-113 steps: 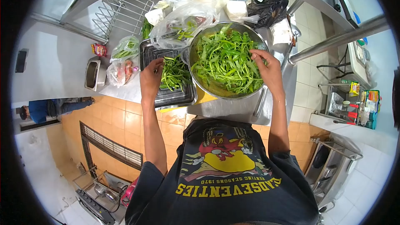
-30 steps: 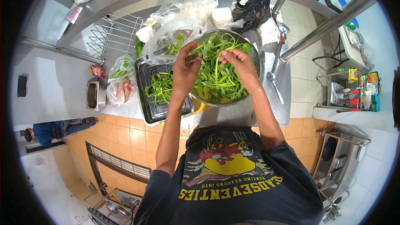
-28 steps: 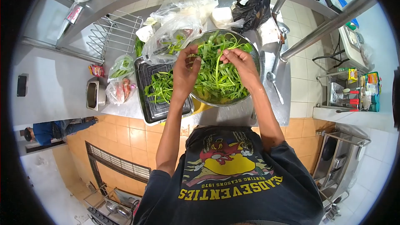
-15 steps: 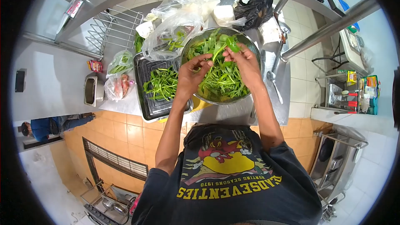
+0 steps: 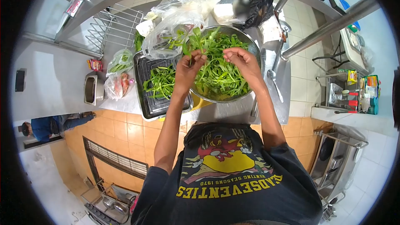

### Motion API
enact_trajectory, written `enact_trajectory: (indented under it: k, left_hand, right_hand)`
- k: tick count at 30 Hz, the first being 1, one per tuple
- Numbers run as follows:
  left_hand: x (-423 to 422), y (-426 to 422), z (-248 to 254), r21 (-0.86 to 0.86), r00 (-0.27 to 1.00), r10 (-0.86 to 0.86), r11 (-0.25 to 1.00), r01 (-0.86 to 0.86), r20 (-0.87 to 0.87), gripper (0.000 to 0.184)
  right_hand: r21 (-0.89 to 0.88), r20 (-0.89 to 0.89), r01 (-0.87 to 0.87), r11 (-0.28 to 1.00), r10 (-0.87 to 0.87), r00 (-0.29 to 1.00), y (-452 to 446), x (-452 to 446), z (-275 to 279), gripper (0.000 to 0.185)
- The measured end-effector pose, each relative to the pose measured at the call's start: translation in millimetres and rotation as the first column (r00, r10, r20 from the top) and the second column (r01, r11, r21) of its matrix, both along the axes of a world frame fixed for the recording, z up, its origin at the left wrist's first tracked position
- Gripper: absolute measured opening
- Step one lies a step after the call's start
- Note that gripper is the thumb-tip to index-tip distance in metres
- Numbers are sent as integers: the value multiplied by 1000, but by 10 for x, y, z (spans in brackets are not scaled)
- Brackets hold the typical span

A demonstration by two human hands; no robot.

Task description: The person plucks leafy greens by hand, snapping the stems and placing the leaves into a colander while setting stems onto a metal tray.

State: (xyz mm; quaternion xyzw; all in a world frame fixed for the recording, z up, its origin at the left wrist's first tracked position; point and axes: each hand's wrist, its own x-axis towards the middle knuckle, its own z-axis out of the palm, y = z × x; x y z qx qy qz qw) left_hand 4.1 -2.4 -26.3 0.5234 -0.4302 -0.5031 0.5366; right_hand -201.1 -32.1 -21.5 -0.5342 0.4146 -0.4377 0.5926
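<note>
L hand (image 5: 189,71) had a sprig (image 5: 197,41) pinched in its fingertips, up over the colander (image 5: 253,49) full of greens (image 5: 223,79). R hand (image 5: 245,63) hovered just beside it, also over the colander — fingertips bunched, but tbh couldn't tell if they gripped anything. Smaller pile (image 5: 161,82) sat in the black tray (image 5: 160,107) to the left, w/ a clear bag (image 5: 158,50) behind.
</note>
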Motion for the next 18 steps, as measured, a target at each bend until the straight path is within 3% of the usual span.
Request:
enact_trajectory:
  k: [7,9,12,18]
  left_hand:
    - [86,7,173,71,993,-92,994,87,72,29]
    - [56,28,156,64,991,-136,989,135,17,30]
    - [48,45,154,43,986,-167,985,166,15,29]
    - [70,48,200,62,991,-136,989,136,4,30]
  right_hand:
    - [-84,-156,-39,996,25,988,95,-30,145,22]
    - [-153,-210,-62,986,29,977,109,0,161,22]
    - [-101,-236,-141,985,114,965,85,-23,131,20]
    - [-86,-216,-18,996,-1,976,21,-103,122,18]
